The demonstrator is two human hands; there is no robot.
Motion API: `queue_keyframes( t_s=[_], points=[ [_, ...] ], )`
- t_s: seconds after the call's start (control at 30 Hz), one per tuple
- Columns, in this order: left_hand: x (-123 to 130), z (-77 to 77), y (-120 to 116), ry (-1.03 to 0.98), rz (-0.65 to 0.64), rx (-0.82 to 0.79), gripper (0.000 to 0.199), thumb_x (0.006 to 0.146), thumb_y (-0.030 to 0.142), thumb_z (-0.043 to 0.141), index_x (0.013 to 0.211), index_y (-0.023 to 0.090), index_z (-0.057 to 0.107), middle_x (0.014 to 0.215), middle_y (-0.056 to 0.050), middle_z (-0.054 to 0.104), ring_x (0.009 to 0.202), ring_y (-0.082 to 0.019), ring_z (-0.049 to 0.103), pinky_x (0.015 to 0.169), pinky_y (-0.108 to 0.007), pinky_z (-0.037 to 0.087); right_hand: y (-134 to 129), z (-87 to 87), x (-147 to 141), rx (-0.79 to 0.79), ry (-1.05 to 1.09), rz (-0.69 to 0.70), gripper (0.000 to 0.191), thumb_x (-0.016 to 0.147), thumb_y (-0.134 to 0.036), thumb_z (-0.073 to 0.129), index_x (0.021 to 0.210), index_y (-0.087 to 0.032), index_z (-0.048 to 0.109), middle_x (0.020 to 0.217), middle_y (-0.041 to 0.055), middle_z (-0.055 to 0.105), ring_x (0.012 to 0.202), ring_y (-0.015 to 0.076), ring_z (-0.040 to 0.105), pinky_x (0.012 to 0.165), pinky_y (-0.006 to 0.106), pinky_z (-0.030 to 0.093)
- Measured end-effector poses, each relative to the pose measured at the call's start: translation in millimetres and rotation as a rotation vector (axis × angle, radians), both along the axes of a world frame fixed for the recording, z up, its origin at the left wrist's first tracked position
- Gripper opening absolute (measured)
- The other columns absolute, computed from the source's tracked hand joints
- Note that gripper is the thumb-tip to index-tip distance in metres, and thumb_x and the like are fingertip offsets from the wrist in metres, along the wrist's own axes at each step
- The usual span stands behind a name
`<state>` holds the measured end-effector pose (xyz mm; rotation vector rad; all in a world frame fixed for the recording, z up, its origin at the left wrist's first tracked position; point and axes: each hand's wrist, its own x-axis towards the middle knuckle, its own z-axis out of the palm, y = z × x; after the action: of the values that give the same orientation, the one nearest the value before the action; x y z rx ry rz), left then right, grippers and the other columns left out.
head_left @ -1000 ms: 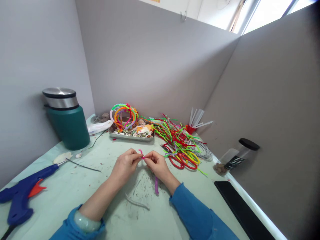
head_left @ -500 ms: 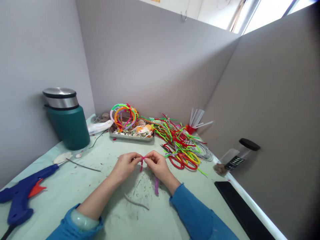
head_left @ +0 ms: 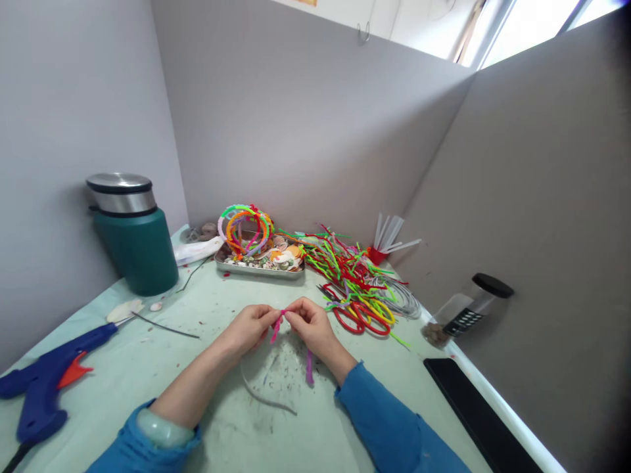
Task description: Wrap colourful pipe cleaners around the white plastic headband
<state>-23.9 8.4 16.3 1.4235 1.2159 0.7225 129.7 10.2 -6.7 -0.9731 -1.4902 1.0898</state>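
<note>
Between the fingertips of both hands is a short pink fuzzy stem [head_left: 275, 330], with one end hanging down. My left hand [head_left: 255, 328] pinches its left side, and my right hand [head_left: 311, 326] pinches it from the right. The two hands are almost touching. A purple fuzzy piece [head_left: 309, 368] hangs or lies just below my right hand; which one I cannot tell. On the table below my left hand lies a curved grey stem [head_left: 266, 399].
A blue glue gun [head_left: 44, 387] and a green bottle [head_left: 135, 249] stand out at left. Behind the hands are a metal tray [head_left: 261, 270] of shells and rings, colourful stems [head_left: 340, 263] and red-handled scissors [head_left: 369, 318]. A clear jar [head_left: 456, 315] is at right.
My left hand has moved slightly down, and the hanging pink end now slants more to the left. More of the grey stem shows beneath my left hand. My right hand has barely moved.
</note>
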Motion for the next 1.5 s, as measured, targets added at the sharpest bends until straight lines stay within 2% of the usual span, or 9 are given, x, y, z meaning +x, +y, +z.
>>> queue_keyframes(
  t_s=[0.13,0.2,0.3,0.43,0.73,0.93,1.13,1.27,1.5],
  points=[
    [-2,-1.9,1,0.078,-0.026,0.074,0.026,0.075,0.042,0.045,0.072,0.017,0.051,0.040,0.009,0.036,0.034,-0.007,0.028,0.037,-0.020,0.019,2,-1.5,1,-0.032,-0.017,-0.009,0.011,0.073,-0.026,0.058,0.074,-0.016,0.056,0.049,-0.0061,0.046,0.044,0.0068,0.038,0.043,0.019,0.028],
    [-3,-3.2,2,0.159,-0.035,0.221,0.017,0.074,0.029,0.045,0.079,0.016,0.056,0.045,0.007,0.042,0.039,-0.008,0.034,0.042,-0.020,0.024,3,-1.7,1,-0.055,-0.014,-0.017,0.010,0.073,-0.026,0.057,0.074,-0.016,0.056,0.048,-0.0065,0.046,0.043,0.0067,0.037,0.043,0.019,0.028],
    [-3,-5.5,3,0.345,0.012,0.480,0.019,0.069,0.017,0.045,0.082,0.017,0.060,0.057,0.003,0.052,0.052,-0.010,0.043,0.051,-0.021,0.030,3,-1.5,1,-0.066,-0.005,-0.013,0.010,0.072,-0.025,0.058,0.072,-0.016,0.055,0.047,-0.0069,0.045,0.042,0.0063,0.036,0.042,0.019,0.027],
    [-3,-6.7,3,0.493,0.045,0.598,0.016,0.072,0.022,0.049,0.080,0.019,0.062,0.068,0.000,0.059,0.059,-0.012,0.047,0.057,-0.022,0.032,3,-1.2,0,-0.067,0.006,0.006,0.010,0.072,-0.025,0.058,0.073,-0.016,0.055,0.047,-0.0070,0.044,0.042,0.0063,0.035,0.042,0.019,0.026],
    [-4,-5.7,0,0.513,0.061,0.724,0.016,0.076,0.025,0.050,0.086,0.021,0.062,0.076,-0.001,0.062,0.067,-0.013,0.052,0.061,-0.022,0.035,3,-0.2,1,-0.074,-0.001,-0.005,0.010,0.072,-0.026,0.058,0.072,-0.016,0.055,0.048,-0.0066,0.045,0.042,0.0065,0.035,0.042,0.019,0.026],
    [-2,-0.4,-1,0.436,0.083,0.696,0.019,0.078,0.028,0.046,0.070,0.019,0.061,0.068,0.000,0.060,0.062,-0.012,0.050,0.058,-0.021,0.032,3,-2.3,0,-0.057,-0.007,-0.003,0.012,0.072,-0.027,0.058,0.073,-0.016,0.055,0.048,-0.0067,0.045,0.043,0.0068,0.037,0.043,0.019,0.028],
    [-3,3.8,1,0.296,0.103,0.439,0.024,0.072,0.037,0.051,0.064,0.016,0.059,0.057,0.003,0.053,0.055,-0.011,0.044,0.053,-0.021,0.031,2,-3.2,-1,-0.046,-0.044,0.038,0.014,0.073,-0.029,0.057,0.075,-0.016,0.054,0.051,-0.0059,0.047,0.044,0.0068,0.040,0.043,0.018,0.030],
    [-4,0.4,3,0.236,0.103,0.382,0.026,0.069,0.038,0.052,0.060,0.015,0.058,0.054,0.003,0.049,0.054,-0.011,0.041,0.051,-0.021,0.029,1,-2.5,0,-0.027,-0.077,0.077,0.015,0.075,-0.031,0.057,0.078,-0.017,0.053,0.055,-0.0049,0.050,0.045,0.0065,0.039,0.043,0.018,0.030],
    [-3,-5.7,7,0.139,0.100,0.277,0.033,0.068,0.044,0.053,0.053,0.016,0.049,0.047,0.006,0.039,0.046,-0.008,0.033,0.045,-0.020,0.024,-1,-4.0,0,0.027,-0.103,0.015,0.014,0.074,-0.030,0.057,0.073,-0.017,0.053,0.059,-0.0038,0.049,0.052,0.0080,0.042,0.047,0.019,0.031]
  ],
)
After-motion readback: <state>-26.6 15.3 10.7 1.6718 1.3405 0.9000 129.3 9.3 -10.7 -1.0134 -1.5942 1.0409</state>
